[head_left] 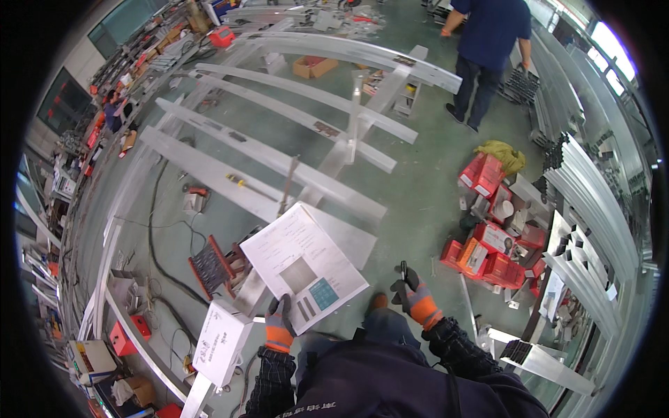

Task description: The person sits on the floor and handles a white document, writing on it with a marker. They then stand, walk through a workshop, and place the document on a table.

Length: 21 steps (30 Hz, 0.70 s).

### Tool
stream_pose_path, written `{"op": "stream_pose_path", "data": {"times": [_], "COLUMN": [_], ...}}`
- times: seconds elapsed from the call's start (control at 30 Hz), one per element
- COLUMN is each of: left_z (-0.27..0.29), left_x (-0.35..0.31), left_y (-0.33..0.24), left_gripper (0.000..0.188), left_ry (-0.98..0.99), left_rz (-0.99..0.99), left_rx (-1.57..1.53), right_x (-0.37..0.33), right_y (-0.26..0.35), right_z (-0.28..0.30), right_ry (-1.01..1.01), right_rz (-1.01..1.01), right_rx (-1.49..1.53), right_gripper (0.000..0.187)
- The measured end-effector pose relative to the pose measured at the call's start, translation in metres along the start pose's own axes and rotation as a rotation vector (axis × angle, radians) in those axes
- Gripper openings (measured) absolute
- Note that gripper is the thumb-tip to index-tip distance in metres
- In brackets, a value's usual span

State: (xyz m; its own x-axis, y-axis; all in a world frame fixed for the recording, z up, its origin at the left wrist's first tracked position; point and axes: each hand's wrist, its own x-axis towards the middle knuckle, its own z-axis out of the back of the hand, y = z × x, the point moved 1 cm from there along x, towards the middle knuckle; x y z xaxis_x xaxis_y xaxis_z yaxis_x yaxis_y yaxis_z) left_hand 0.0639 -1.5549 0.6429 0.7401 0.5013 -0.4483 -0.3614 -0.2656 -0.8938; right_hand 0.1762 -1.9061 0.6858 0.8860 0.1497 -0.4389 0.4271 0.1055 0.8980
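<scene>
A printed white sheet (306,259), perhaps a stack of sheets, lies tilted in front of me, with a grey square and a teal block on it. My left hand (280,322), in an orange and dark grey glove, grips its lower left edge. To the right of the sheet, my right hand (418,301) wears a matching glove. Its fingers are closed on a dark pen-like stick (403,270), which points upward, apart from the sheet. Left of my left hand stands a white cardboard box (221,341) with dark print.
Long aluminium profiles (258,157) rest on supports ahead. Red boxes (495,268) are piled at the right, beside stacked profiles (592,202). A cable reel (211,268) and loose cables lie at the left. Another person (488,49) stands at the far right; a second (113,111) is far left.
</scene>
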Motion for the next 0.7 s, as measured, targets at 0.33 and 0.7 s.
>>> {"op": "stream_pose_path", "data": {"times": [0.33, 0.7], "left_z": [-0.215, -0.473], "left_x": [0.106, 0.256], "left_y": [0.018, -0.035], "left_gripper": [0.054, 0.055], "left_ry": [0.397, 0.52], "left_rz": [-0.544, -0.611], "left_rx": [0.893, 0.857], "right_x": [0.079, 0.222], "right_y": [0.077, -0.067], "right_z": [0.173, 0.394], "right_ry": [-0.257, -0.607], "right_rz": [-0.039, -0.395], "right_rx": [0.013, 0.166], "right_gripper": [0.049, 0.021]}}
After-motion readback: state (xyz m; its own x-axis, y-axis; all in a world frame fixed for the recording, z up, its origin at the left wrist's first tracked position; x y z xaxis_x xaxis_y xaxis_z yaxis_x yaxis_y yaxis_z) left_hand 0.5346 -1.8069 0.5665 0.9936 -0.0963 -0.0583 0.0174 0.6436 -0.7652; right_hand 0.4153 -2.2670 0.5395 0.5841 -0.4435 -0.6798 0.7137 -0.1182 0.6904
